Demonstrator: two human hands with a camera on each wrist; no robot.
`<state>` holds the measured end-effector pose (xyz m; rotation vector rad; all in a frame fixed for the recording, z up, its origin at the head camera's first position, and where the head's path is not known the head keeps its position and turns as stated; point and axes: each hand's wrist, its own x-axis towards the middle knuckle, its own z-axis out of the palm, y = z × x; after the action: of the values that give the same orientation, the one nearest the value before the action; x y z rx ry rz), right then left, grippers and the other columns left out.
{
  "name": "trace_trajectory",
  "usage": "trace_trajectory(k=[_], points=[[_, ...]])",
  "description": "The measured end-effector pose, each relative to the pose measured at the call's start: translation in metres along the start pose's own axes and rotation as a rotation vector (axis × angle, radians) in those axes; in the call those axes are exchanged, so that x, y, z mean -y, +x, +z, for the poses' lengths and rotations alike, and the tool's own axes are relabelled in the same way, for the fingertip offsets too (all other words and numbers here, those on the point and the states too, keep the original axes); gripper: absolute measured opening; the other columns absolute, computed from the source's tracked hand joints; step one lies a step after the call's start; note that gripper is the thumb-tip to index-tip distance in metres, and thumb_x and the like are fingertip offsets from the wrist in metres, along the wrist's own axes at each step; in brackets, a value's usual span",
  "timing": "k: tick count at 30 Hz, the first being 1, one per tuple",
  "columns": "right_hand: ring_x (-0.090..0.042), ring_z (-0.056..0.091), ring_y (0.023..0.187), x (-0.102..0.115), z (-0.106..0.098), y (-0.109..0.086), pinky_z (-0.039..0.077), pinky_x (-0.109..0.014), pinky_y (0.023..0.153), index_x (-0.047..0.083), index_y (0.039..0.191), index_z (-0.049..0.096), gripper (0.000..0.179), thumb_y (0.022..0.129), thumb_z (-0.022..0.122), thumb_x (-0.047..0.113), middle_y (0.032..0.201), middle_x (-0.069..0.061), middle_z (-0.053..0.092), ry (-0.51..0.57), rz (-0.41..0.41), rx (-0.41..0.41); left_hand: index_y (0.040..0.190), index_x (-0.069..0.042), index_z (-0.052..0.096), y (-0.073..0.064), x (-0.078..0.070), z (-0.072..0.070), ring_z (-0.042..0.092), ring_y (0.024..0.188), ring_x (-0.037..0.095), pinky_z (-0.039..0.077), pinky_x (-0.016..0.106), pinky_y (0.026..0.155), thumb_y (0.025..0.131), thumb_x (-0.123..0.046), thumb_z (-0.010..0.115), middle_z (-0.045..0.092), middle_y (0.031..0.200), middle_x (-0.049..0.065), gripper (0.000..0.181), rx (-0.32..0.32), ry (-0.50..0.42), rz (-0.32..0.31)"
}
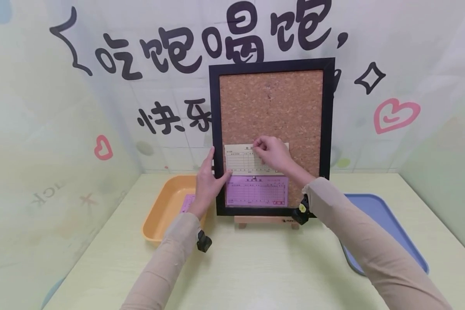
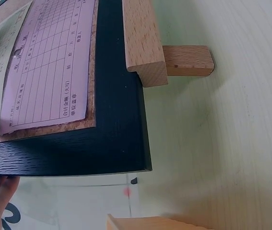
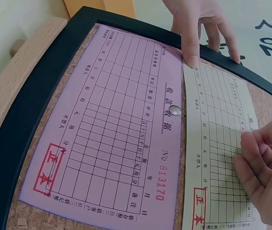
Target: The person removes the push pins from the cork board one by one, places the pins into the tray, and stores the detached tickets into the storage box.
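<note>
A cork board in a black frame leans on a wooden stand. On its lower part lies a purple receipt slip, with a silver thumbtack at its top middle. Just above is a pale yellow receipt slip. My left hand grips the board's left edge, thumb in front at the yellow slip's lower left corner, fingers behind the frame. At the yellow slip's top middle, my right hand has thumb and index finger pinched together, the other fingers curled. Those fingertips hide whatever they pinch.
An orange tray stands left of the board, a purple slip inside it. To the right, a blue tray lies partly under my right sleeve. The stand's wooden foot projects below the frame. A printed wall sheet hangs behind.
</note>
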<state>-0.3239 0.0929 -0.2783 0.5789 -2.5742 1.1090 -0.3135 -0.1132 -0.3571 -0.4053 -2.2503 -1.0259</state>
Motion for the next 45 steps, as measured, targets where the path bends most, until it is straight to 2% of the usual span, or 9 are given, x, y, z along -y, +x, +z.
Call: trace_trajectory(k=[5, 9, 14, 21, 24, 28, 34, 37, 45], points=[[-0.015, 0.055, 0.057, -0.002, -0.001, -0.003, 0.045, -0.024, 0.051, 0.003, 0.093, 0.062, 0.012, 0.090, 0.054, 0.011, 0.074, -0.007, 0.059, 0.046, 0.005, 0.001, 0.142, -0.009, 0.028, -0.001, -0.001, 0.001, 0.055, 0.098, 0.027, 0.049, 0.034, 0.085, 0.075, -0.020, 0.073, 0.038, 0.140, 0.012, 0.082, 0.007, -0.002, -0.011], [-0.016, 0.055, 0.067, -0.004, -0.002, -0.008, 0.049, -0.026, 0.058, 0.002, 0.092, 0.061, 0.010, 0.089, 0.055, 0.010, 0.083, -0.009, 0.060, 0.072, -0.014, 0.006, 0.143, -0.009, 0.027, 0.000, -0.001, 0.000, 0.055, 0.099, 0.027, 0.049, 0.034, 0.085, 0.076, -0.020, 0.073, 0.037, 0.141, 0.012, 0.082, 0.010, 0.003, -0.008], [-0.017, 0.055, 0.074, -0.009, -0.006, -0.018, 0.048, -0.027, 0.063, 0.002, 0.091, 0.062, 0.010, 0.089, 0.056, 0.009, 0.087, -0.009, 0.062, 0.093, -0.002, 0.023, 0.143, -0.008, 0.027, 0.000, -0.001, -0.001, 0.055, 0.098, 0.027, 0.048, 0.035, 0.086, 0.076, -0.021, 0.073, 0.037, 0.141, 0.013, 0.082, 0.019, 0.011, -0.006], [-0.017, 0.054, 0.073, -0.027, -0.015, -0.029, 0.047, -0.026, 0.061, 0.003, 0.093, 0.065, 0.012, 0.088, 0.056, 0.009, 0.090, -0.009, 0.063, 0.088, 0.001, 0.039, 0.143, -0.007, 0.024, -0.001, -0.001, -0.003, 0.041, 0.123, 0.027, 0.037, 0.037, 0.101, 0.077, -0.022, 0.072, 0.037, 0.140, 0.015, 0.082, 0.045, 0.041, 0.003], [-0.017, 0.054, 0.071, -0.031, -0.017, -0.032, 0.047, -0.026, 0.059, 0.004, 0.093, 0.065, 0.011, 0.088, 0.056, 0.009, 0.090, -0.008, 0.063, 0.073, 0.004, 0.051, 0.142, -0.005, 0.027, 0.000, -0.001, -0.005, 0.046, 0.117, 0.030, 0.041, 0.038, 0.097, 0.077, -0.022, 0.072, 0.041, 0.136, 0.018, 0.080, 0.030, 0.072, 0.040], [-0.017, 0.052, 0.067, -0.032, -0.019, -0.035, 0.046, -0.027, 0.058, 0.006, 0.092, 0.065, 0.010, 0.088, 0.057, 0.010, 0.086, -0.007, 0.063, 0.054, 0.013, 0.067, 0.134, 0.000, 0.039, 0.005, -0.002, -0.009, 0.053, 0.101, 0.031, 0.046, 0.039, 0.088, 0.077, -0.018, 0.071, 0.048, 0.125, 0.020, 0.068, -0.038, 0.114, 0.113], [-0.017, 0.051, 0.065, -0.034, -0.019, -0.036, 0.044, -0.026, 0.056, 0.006, 0.091, 0.066, 0.009, 0.087, 0.058, 0.009, 0.083, -0.006, 0.062, 0.027, 0.011, 0.078, 0.119, 0.002, 0.054, 0.016, -0.008, -0.016, 0.050, 0.101, 0.031, 0.043, 0.039, 0.088, 0.077, -0.013, 0.068, 0.053, 0.110, 0.018, 0.047, -0.118, 0.149, 0.177], [-0.017, 0.051, 0.065, -0.035, -0.019, -0.037, 0.044, -0.026, 0.056, 0.006, 0.091, 0.065, 0.009, 0.087, 0.058, 0.009, 0.083, -0.006, 0.062, 0.024, 0.007, 0.085, 0.116, 0.001, 0.057, 0.022, -0.012, -0.020, 0.050, 0.101, 0.030, 0.043, 0.038, 0.087, 0.077, -0.012, 0.068, 0.054, 0.108, 0.017, 0.043, -0.117, 0.167, 0.197], [-0.017, 0.050, 0.065, -0.034, -0.020, -0.037, 0.044, -0.026, 0.056, 0.006, 0.090, 0.066, 0.009, 0.087, 0.058, 0.009, 0.082, -0.005, 0.063, 0.006, 0.008, 0.088, 0.118, 0.000, 0.054, 0.035, -0.021, -0.021, 0.050, 0.099, 0.028, 0.046, 0.036, 0.083, 0.078, -0.011, 0.068, 0.058, 0.109, 0.014, 0.044, -0.048, 0.282, 0.293]])
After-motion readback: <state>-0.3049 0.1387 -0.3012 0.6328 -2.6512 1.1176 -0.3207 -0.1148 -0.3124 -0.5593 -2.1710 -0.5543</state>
